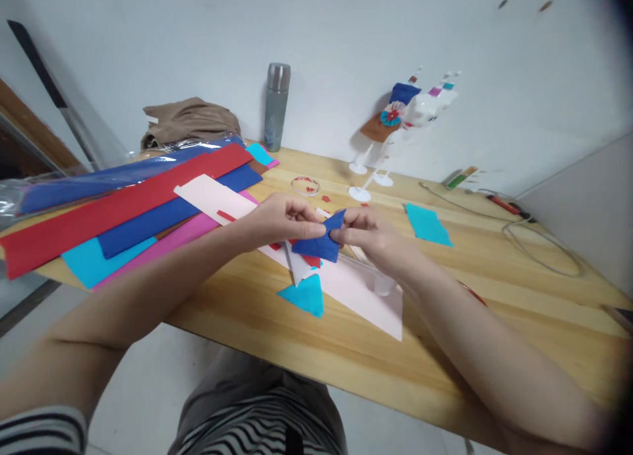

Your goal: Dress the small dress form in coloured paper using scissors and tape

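A small dark blue piece of paper (321, 245) is held between my two hands above the table. My left hand (289, 219) pinches its upper left part, thumb on top. On its upper right edge, the fingers of my right hand (363, 231) are closed. Beneath lie a long pale pink sheet (366, 293), a light blue triangular piece (309, 297), a white piece (297, 267) and small red scraps. A clear cup-like object (384, 284) is partly hidden by my right wrist.
Red (123, 201), blue and magenta strips pile up at the left, beside a brown cloth (190, 120). A flask (277, 109), white stands (360, 193) with decorations, a light blue sheet (428, 224) and a cable (544, 267) lie further back and right.
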